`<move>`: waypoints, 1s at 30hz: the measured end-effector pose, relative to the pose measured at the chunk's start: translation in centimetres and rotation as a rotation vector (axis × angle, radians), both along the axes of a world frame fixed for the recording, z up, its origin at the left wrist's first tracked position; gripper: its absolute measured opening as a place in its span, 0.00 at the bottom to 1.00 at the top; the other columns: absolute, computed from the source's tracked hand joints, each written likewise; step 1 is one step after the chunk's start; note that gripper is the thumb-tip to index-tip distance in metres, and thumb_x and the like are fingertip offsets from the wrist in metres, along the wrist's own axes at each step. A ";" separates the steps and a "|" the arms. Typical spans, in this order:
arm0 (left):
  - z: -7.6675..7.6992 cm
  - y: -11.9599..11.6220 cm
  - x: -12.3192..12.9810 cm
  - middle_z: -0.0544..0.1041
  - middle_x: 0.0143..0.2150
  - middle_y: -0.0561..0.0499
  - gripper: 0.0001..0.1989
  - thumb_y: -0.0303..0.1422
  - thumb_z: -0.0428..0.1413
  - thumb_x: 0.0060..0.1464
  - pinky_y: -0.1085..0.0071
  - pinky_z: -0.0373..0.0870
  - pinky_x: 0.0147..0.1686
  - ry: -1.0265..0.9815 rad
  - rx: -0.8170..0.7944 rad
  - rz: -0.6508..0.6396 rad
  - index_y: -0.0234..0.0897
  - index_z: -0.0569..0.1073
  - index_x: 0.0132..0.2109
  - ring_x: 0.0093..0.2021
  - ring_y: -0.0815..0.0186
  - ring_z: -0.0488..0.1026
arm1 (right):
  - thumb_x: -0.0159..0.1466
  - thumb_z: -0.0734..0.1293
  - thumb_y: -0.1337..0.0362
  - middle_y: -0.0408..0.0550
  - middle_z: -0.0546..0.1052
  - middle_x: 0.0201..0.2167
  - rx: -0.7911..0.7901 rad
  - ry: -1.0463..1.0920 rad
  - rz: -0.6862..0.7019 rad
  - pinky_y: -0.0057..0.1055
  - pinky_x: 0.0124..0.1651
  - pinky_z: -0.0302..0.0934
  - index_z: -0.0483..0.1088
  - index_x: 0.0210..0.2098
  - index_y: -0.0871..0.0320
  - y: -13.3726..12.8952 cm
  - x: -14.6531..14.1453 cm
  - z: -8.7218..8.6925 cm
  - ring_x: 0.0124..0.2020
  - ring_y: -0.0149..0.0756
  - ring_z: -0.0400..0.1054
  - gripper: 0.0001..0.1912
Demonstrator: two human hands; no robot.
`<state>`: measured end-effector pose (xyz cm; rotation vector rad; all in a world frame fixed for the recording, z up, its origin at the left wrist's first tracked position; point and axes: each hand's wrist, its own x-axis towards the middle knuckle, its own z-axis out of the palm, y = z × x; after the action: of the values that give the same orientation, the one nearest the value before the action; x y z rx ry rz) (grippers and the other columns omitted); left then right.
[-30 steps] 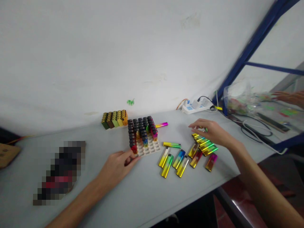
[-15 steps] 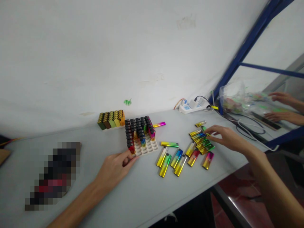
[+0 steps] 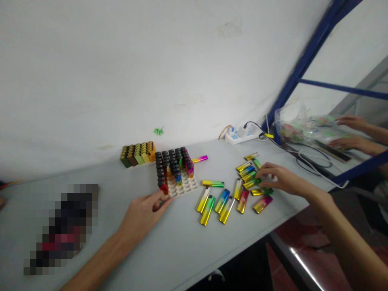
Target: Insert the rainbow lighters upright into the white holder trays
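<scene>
My left hand [image 3: 147, 209] pinches the near left corner of a white gridded tray [image 3: 189, 186]. Lighters [image 3: 171, 160] with black tops and coloured bodies stand upright in it; several sockets at its near right side hold nothing. To the right, flat shiny lighter cases [image 3: 222, 201], gold blending into green, blue, red or silver, lie scattered on the table. My right hand [image 3: 277, 178] is over the right-hand cluster, its thumb and fingers closed at the end of a gold-and-green lighter case [image 3: 251, 184]. The fingertips partly hide that end.
Behind the tray, a block of green, brown and orange lighters [image 3: 138, 153] stands near the wall. A power strip [image 3: 241, 135] with cables sits at the back right. Past a blue metal frame [image 3: 291, 91], another person's hands [image 3: 348, 141] are over plastic bags. A pixelated patch covers something at left.
My right hand has come slightly nearer along the cluster, and some cases there have shifted and turned, the pink-and-gold one among them. My left hand stays at the tray corner. The view has moved slightly.
</scene>
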<state>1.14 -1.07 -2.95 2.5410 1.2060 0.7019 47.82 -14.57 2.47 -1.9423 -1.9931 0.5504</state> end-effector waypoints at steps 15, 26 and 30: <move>0.6 -0.3 0.2 0.70 0.20 0.58 0.14 0.42 0.55 0.62 0.74 0.60 0.25 0.003 -0.003 -0.021 0.39 0.71 0.30 0.20 0.71 0.66 | 0.56 0.79 0.50 0.50 0.81 0.45 0.211 0.729 -0.217 0.36 0.51 0.71 0.79 0.49 0.52 3.5 -3.7 -0.5 0.46 0.42 0.75 0.24; 1.3 -0.6 0.1 0.71 0.21 0.58 0.12 0.38 0.57 0.62 0.75 0.59 0.24 0.005 -0.110 -0.053 0.39 0.72 0.31 0.21 0.70 0.67 | 0.64 0.74 0.54 0.45 0.76 0.38 0.135 1.375 -0.102 0.30 0.40 0.71 0.76 0.42 0.52 9.3 -15.1 5.0 0.36 0.31 0.72 0.12; 1.2 -0.6 0.1 0.72 0.22 0.57 0.10 0.37 0.57 0.63 0.76 0.60 0.25 0.007 -0.113 -0.056 0.38 0.73 0.33 0.21 0.70 0.69 | 0.68 0.69 0.49 0.42 0.76 0.34 0.031 1.334 0.165 0.26 0.23 0.59 0.68 0.48 0.49 10.4 -19.9 5.7 0.23 0.27 0.63 0.15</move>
<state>1.22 -1.70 -1.72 2.4761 1.1389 0.5954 27.87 -4.13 8.16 -0.8445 -1.1962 1.3526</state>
